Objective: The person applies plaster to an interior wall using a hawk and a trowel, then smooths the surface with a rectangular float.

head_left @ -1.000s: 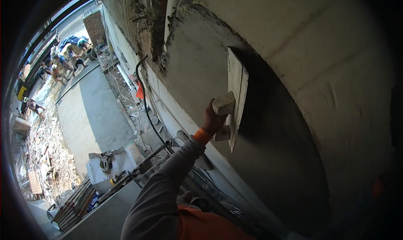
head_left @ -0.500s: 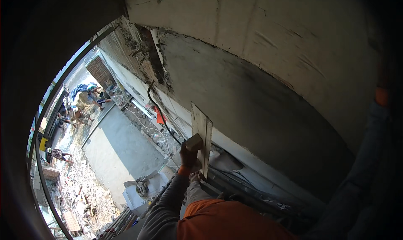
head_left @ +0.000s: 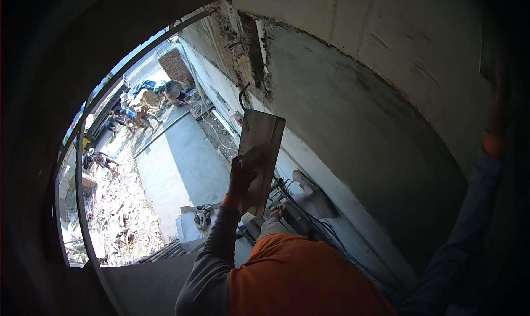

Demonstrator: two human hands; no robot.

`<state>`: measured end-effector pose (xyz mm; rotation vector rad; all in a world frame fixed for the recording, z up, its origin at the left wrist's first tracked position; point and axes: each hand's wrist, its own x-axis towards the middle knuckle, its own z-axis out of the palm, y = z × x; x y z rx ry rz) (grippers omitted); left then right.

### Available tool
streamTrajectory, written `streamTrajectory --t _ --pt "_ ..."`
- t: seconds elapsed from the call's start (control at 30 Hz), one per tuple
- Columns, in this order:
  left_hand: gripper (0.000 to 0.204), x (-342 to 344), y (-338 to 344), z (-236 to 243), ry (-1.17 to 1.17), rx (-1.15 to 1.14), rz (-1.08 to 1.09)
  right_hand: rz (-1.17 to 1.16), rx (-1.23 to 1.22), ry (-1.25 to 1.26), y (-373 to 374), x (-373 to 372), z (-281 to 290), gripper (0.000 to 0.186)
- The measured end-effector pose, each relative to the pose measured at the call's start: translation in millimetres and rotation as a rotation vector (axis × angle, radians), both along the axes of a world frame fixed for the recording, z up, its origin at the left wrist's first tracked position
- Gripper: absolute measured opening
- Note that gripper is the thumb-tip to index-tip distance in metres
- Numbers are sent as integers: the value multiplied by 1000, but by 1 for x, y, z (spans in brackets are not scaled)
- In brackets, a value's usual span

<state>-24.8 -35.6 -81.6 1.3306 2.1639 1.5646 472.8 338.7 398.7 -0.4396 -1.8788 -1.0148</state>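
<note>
I have the left hand's fingers gripping a flat float, tilted, left of the grey wall patch; the right hand's are too shadowed to tell. Beyond, a white boxlike container carries something crumpled; its inside is hidden.

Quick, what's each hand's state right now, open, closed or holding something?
Left hand: closed, holding a rectangular float.
Right hand: in deep shadow, can't tell.

To me the flat board looks smooth and a bit shiny, the grey wall patch smooth and dull, the orange shirt dull cloth, and the rubble rough and bumpy
</note>
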Motion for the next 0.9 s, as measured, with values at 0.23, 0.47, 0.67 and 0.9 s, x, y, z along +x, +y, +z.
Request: streamTrajectory --t 0.23,0.47,0.67,0.9 --pt "66 55 17 72 -528 79 -566 528 -1263 612 -203 -125 -254 30" --pt "59 118 58 97 -331 66 -829 805 -1789 584 -269 -149 -295 40" --pt "85 166 79 112 -574 296 -1099 658 -1644 418 -275 -138 -308 42" --pt "61 198 84 113 -784 101 -1094 651 -1733 329 -280 -123 -318 41"
